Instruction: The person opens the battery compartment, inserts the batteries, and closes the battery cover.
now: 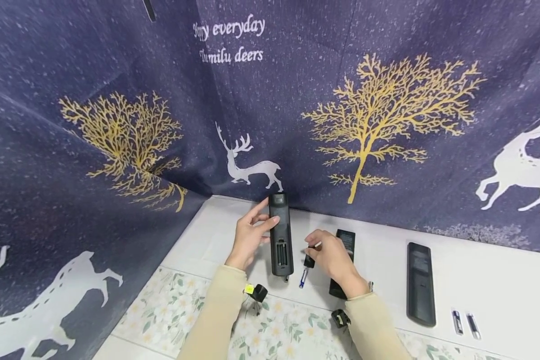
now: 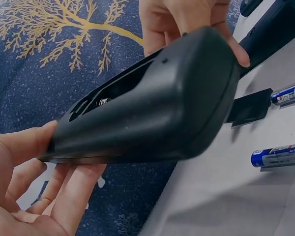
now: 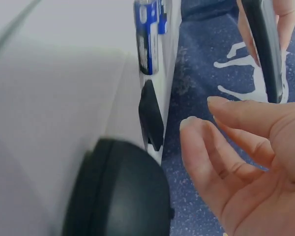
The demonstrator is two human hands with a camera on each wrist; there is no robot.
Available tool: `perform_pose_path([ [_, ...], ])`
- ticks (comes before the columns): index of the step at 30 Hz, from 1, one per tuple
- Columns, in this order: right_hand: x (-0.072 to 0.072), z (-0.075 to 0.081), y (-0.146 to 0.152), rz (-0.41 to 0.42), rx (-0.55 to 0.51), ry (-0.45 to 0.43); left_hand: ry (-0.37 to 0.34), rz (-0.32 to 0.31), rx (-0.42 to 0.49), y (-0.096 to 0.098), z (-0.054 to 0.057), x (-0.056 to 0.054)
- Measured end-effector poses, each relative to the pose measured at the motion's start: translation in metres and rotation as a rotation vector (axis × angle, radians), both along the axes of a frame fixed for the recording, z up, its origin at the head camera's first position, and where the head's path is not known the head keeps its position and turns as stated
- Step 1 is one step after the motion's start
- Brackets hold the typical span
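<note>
My left hand [image 1: 248, 235] holds a black remote control [image 1: 280, 225] upright, thumb on its back and fingers behind. The battery compartment [image 1: 281, 252] is uncovered, and a metal spring [image 2: 104, 102] shows inside in the left wrist view. My right hand [image 1: 330, 252] hovers above the table, fingers loosely bent with nothing between thumb and forefinger in the right wrist view [image 3: 246, 162]. Just below it lies a small black battery cover [image 2: 250, 107]. Near the cover lie two blue-and-silver batteries, one battery [image 2: 278, 156] apart from it and another battery [image 2: 289, 93] at its end.
A second black remote [image 1: 337, 287] lies partly under my right hand. Farther right lie a third remote [image 1: 420, 285] and two batteries, one battery [image 1: 457, 322] beside the other [image 1: 473, 326]. Dark printed cloth [image 1: 288, 100] hangs behind the white table [image 1: 378, 255].
</note>
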State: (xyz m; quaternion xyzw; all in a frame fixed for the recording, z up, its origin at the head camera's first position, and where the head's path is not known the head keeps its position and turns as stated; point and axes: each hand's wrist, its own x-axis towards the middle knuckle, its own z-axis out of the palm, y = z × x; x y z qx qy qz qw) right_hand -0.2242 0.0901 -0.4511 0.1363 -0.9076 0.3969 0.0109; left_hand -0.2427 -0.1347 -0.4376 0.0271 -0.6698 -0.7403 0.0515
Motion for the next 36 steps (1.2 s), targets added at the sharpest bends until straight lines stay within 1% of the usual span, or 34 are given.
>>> perform_pose_path([
  [4,0.002,0.000,-0.004,0.004,-0.003,0.008,0.032,-0.005,0.002,0.000,0.003,-0.001],
  [7,0.006,-0.003,-0.008,0.017,-0.005,0.030,0.033,-0.012,0.003,-0.002,0.004,-0.001],
  [12,0.018,-0.012,-0.017,0.038,0.002,0.038,-0.002,0.001,-0.007,-0.006,0.000,0.004],
  [19,0.031,-0.021,-0.025,0.024,0.045,0.027,-0.016,-0.011,-0.014,-0.007,-0.006,0.010],
  [21,0.031,-0.020,-0.025,0.031,0.050,0.046,-0.014,-0.011,-0.017,-0.006,-0.006,0.008],
  [26,0.025,-0.016,-0.027,0.048,0.045,0.107,0.010,-0.003,-0.017,-0.006,0.001,0.002],
  [29,0.027,-0.015,-0.033,0.065,0.048,0.098,0.015,0.007,-0.022,-0.010,0.004,0.003],
  [32,0.031,-0.016,-0.036,0.073,0.064,0.097,0.016,0.006,-0.024,-0.011,0.004,0.005],
  [36,0.032,-0.013,-0.036,0.073,0.115,0.116,0.022,-0.005,-0.013,-0.008,0.003,0.002],
])
